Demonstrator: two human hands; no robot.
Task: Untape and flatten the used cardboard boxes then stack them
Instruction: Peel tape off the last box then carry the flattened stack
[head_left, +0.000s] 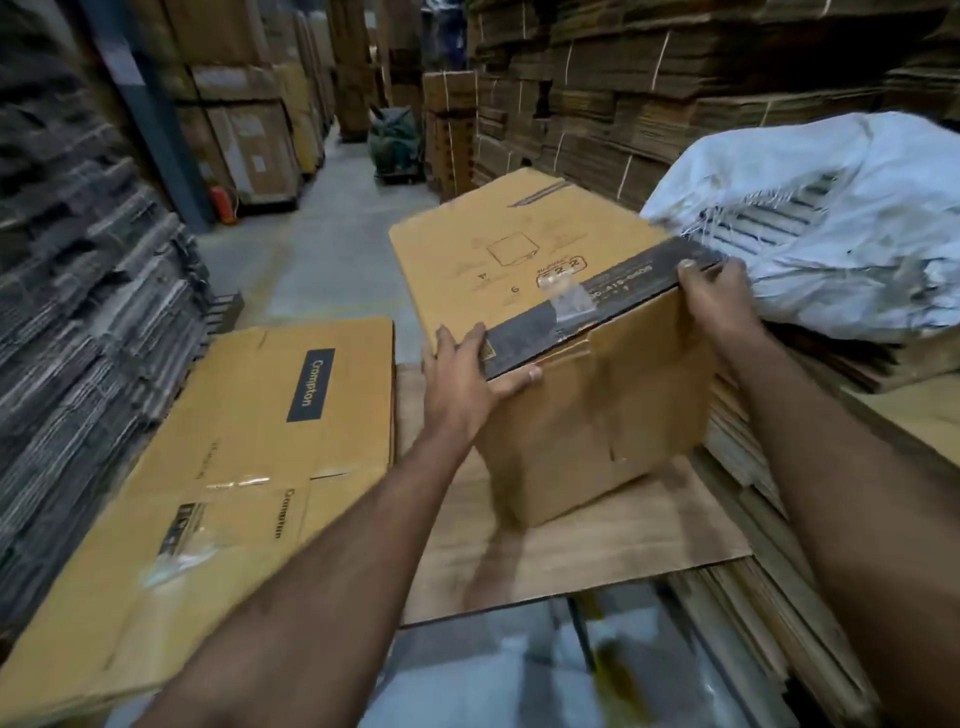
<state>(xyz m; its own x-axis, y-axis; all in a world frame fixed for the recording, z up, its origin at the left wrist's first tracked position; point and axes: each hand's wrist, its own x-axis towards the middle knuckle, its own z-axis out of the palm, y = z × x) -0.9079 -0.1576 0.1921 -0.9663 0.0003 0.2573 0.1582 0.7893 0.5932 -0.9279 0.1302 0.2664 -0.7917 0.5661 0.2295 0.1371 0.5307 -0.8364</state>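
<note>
To our left a flattened box (208, 467) printed "Crompton" lies flat, and we take it as the start of the stack. Right of it, our left hand (462, 374) grips the near-left corner of the box (561, 332) we are working on, fingers spread over the top and thumb curled under the dark printed edge. The box is tilted up off a brown sheet (623, 530), its long face leaning away from us. A scrap of clear tape (571, 301) clings to the dark band near the top edge. Our right hand (719, 301) clamps the far-right corner, fingers wrapped over the edge, just beside a white sack (831, 218). We judge we are still at the untaping step; next one hand must let go and pinch that tape to peel it
</note>
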